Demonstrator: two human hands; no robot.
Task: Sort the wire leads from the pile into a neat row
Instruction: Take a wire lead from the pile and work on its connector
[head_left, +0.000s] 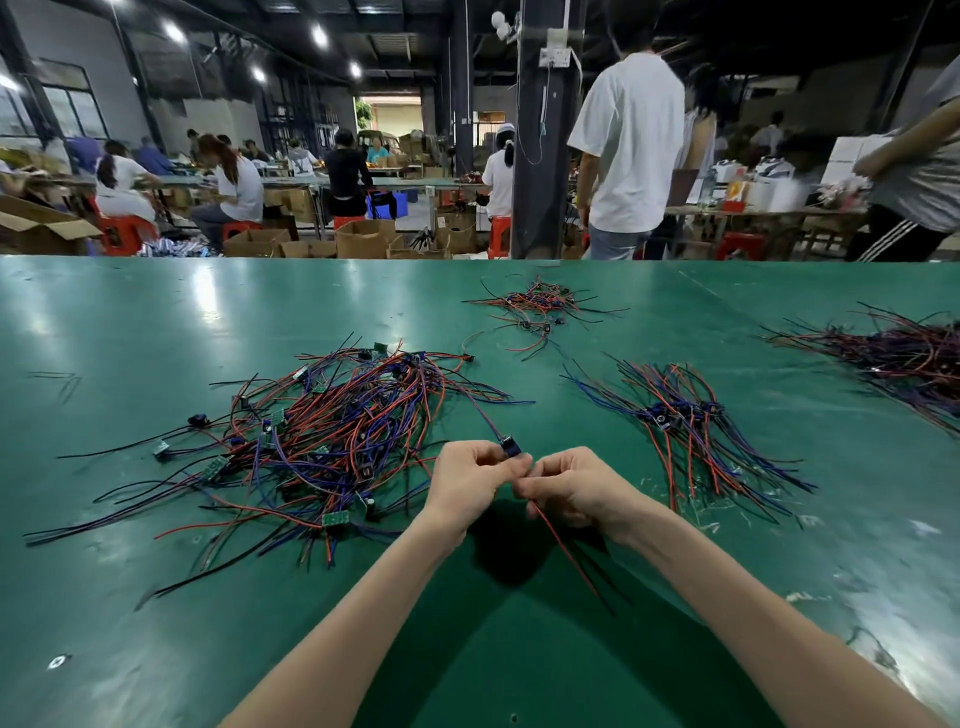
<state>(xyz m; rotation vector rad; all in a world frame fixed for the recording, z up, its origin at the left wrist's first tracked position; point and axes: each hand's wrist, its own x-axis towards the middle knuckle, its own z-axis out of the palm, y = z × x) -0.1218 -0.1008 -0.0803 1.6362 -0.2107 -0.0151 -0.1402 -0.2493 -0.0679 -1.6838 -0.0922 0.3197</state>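
A big tangled pile of red, blue and black wire leads (332, 436) with small green boards lies left of centre on the green table (130, 597). To the right sits a tidier bundle of leads (685, 421) laid side by side. My left hand (470, 480) pinches a small black part of one wire lead (511, 448), whose blue wire runs back towards the pile. My right hand (569, 488) touches the left one and pinches the red wire (566, 553) that hangs down towards me.
A smaller loose heap of leads (535, 306) lies further back, and another large bunch (904, 358) sits at the right edge. Beyond the table's far edge, people (631, 150) stand and sit among cardboard boxes and red stools.
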